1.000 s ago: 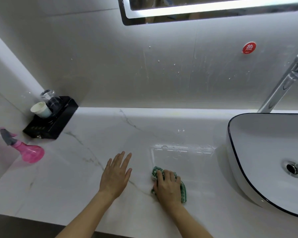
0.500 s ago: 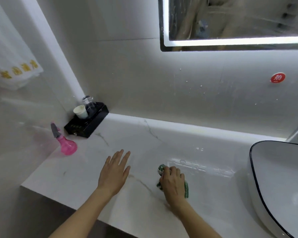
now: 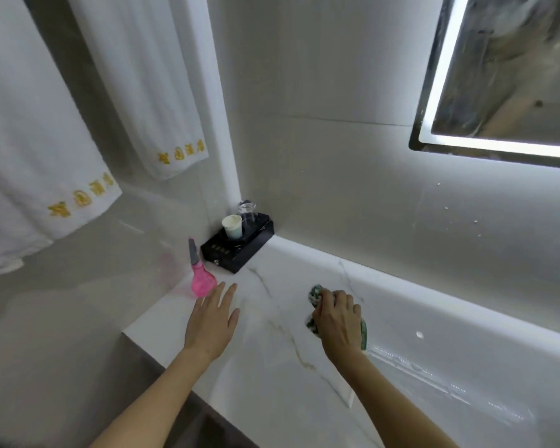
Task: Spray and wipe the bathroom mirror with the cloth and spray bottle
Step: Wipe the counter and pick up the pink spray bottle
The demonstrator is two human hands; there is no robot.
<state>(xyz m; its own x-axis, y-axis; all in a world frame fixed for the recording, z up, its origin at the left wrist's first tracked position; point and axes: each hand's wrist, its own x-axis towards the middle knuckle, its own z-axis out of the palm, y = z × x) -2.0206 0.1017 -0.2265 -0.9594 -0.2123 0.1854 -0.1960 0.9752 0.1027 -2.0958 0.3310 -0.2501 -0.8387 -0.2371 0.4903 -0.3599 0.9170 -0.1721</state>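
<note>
Marble counter (image 3: 272,376) bears spray bottle (image 3: 202,282), black tray (image 3: 238,250), seemingly cloth (image 3: 314,297)

left hand (image 3: 211,321) nearer spray bottle (image 3: 201,279), right hand (image 3: 338,318) bunching cloth (image 3: 314,294)

both forearms enter from the bottom edge bare, with no sleeve, cuff or glove showing anywhere along them. the left hand (image 3: 211,321) and the right hand (image 3: 338,321) wear no ring, watch or bracelet at the fingers or wrists. the fingernails that show on the left hand look short and plain, though they are too small to judge for polish.
</note>
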